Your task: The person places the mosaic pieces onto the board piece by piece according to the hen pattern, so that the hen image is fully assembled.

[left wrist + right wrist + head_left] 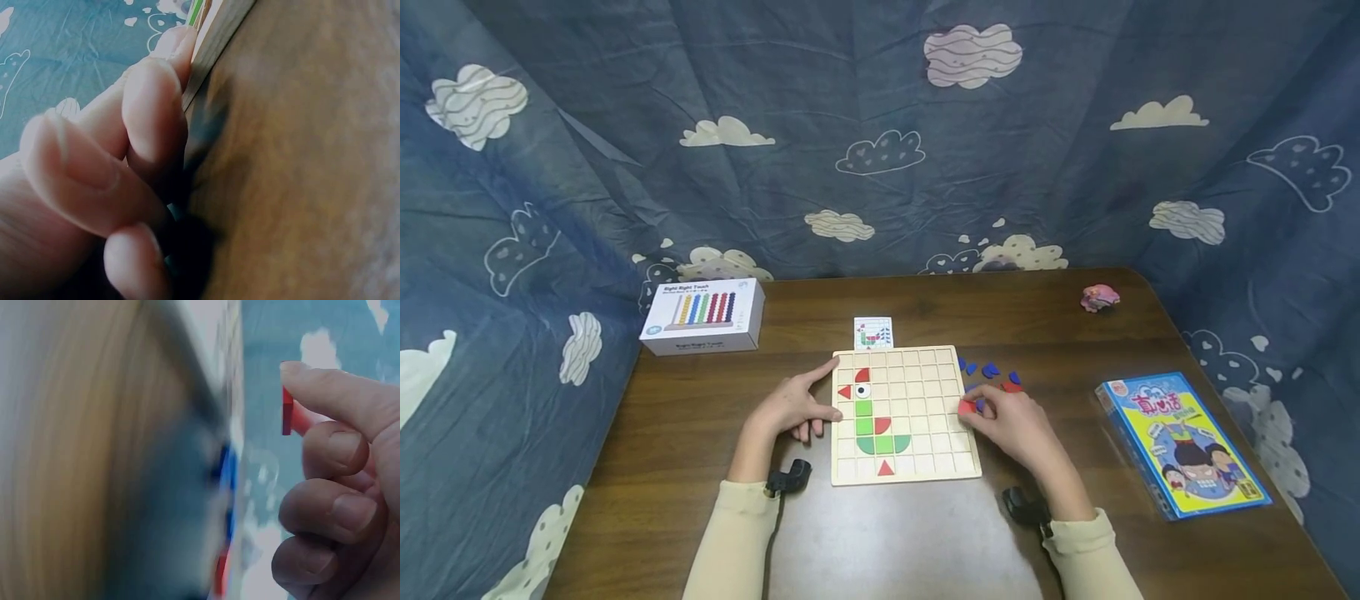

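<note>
**Right hand [1018, 421] pinching a red piece [967, 407], left hand [790, 404] pressed to the board [914, 376]: what could slip?**

So that red piece is at the board's right edge in the head view, and the right wrist view has it up off the tabletop [880, 542]. Can't tell if it's touching the rim. It's thin and only the tips of the thumb and a finger have it, so a bit too much squeeze could pop it out, or the rim could knock it loose if it's carried low.

Left thumb and forefinger are spread against the board's left edge, holding nothing. Lean too hard there and I reckon the board could skid, maybe jostling the green squares [864, 408], red triangles [886, 469] and eye disc [862, 390] sitting in its cells. No idea how snug they are.

Just off the right side, blue pieces [991, 370] and a loose red one [1011, 387] lie near the right hand. One careless knuckle could scatter them.

Picture card [872, 332] is just past the far edge, so a forward slide could shove it. White box [700, 321], blue-and-yellow box [1187, 446] and little pink thing [1100, 298] are well apart from the hands, so not much worry there.
</note>
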### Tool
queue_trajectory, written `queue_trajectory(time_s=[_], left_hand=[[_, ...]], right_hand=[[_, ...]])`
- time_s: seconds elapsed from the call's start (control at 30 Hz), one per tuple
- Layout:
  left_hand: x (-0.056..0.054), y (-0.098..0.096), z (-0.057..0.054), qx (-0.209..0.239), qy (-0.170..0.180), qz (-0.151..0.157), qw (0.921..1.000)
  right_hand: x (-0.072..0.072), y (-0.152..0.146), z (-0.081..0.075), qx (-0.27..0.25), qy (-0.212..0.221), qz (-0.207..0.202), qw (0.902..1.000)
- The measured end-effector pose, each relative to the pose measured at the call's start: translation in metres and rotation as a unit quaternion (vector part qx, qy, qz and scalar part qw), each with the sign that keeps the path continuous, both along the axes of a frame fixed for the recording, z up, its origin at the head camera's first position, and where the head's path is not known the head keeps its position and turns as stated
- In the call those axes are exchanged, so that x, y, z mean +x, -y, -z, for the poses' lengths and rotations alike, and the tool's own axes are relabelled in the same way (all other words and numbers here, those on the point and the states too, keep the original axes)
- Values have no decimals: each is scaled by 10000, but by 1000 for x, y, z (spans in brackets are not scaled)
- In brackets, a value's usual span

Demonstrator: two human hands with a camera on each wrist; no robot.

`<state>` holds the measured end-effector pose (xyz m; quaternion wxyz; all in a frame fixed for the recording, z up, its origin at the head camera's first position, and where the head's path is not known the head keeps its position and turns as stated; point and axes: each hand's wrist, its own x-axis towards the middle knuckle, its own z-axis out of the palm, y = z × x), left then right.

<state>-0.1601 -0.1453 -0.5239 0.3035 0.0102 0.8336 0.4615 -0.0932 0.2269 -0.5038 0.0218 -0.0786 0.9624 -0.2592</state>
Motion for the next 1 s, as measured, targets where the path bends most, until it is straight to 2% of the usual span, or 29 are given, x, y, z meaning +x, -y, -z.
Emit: queue_trajectory(time_s=[0.17, 0.23, 0.33, 0.47, 0.8, 1.0], left_hand=[[-1, 1, -2, 8, 34, -36, 10000], [-1, 0, -1, 9, 34, -32, 10000], [-1, -1, -1, 8, 30, -20, 10000], [-1, -2, -1, -5, 8, 22, 10000], [-1, 0, 1, 7, 35, 11, 10000], [-1, 1, 1, -48, -4, 39, 10000]], right_hand=[[2, 47, -8, -72, 203, -818, 9964], [0, 62, -7, 20, 260, -1001, 9946], [-3, 76, -3, 263, 296, -1039, 9938], [-6, 83, 2, 474, 400, -891, 9941], [-10, 85, 4, 407, 286, -920, 9945], [-12, 98, 1, 447, 228, -1212, 9914]])
